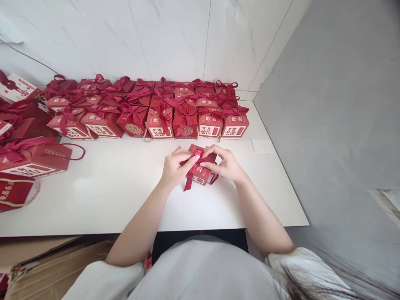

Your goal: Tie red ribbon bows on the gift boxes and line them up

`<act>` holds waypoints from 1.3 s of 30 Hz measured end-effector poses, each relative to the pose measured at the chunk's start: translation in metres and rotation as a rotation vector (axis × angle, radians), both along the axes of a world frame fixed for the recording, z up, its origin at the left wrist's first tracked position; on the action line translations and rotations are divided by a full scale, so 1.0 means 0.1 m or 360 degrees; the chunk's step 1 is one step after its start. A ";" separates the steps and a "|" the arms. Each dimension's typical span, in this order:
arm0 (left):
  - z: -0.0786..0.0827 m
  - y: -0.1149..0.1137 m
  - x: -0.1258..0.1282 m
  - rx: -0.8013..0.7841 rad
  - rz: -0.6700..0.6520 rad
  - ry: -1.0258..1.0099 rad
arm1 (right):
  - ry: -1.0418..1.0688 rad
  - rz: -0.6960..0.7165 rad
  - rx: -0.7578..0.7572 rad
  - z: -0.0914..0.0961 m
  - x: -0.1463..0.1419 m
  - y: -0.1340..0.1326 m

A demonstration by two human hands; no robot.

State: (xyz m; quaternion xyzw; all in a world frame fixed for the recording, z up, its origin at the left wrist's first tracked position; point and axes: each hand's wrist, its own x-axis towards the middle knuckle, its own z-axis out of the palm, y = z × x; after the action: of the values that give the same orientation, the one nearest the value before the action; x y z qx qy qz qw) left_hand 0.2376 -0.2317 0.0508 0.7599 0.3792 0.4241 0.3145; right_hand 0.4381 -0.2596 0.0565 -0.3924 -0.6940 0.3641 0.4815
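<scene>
In front of me on the white table stands a small red gift box, turned at an angle. A dark red ribbon lies over its top, one end hanging down the front left side. My left hand pinches the ribbon between thumb and forefinger above the lid. From the other side my right hand closes its thumb and fingers on the ribbon near the middle. A red twisted cord handle sticks out at the box's right side, partly under my right hand.
Rows of ribbon-tied red boxes line the back of the white table by the tiled wall. Larger red boxes crowd the left side. A grey wall borders the right edge. Cardboard lies below, at lower left.
</scene>
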 end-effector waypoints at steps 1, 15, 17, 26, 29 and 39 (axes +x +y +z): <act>0.01 0.00 0.00 -0.0008 -0.0004 0.0006 | -0.0002 -0.0014 -0.0008 0.00 -0.01 0.00; 0.02 -0.01 0.01 -0.0009 -0.0004 0.0021 | 0.0006 -0.0118 -0.0028 -0.06 0.00 0.01; 0.03 -0.02 0.01 0.0004 -0.0008 0.0027 | 0.0016 -0.0124 -0.0030 -0.06 -0.01 0.01; 0.01 0.00 0.01 0.0063 0.0008 0.0027 | 0.0101 -0.0175 -0.0018 -0.09 -0.03 0.02; -0.02 0.01 0.00 0.0049 0.0005 0.0028 | 0.0150 -0.0229 -0.0012 -0.11 -0.04 0.01; 0.02 0.03 -0.02 0.0143 -0.0068 0.0102 | -0.0010 -0.0230 0.0150 -0.11 -0.02 0.03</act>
State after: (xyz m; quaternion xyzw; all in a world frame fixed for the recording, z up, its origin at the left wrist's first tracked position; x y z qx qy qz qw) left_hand 0.2360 -0.2290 0.0524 0.7943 0.3534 0.4093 0.2768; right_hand 0.4365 -0.2568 0.0453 -0.4196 -0.6817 0.2940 0.5223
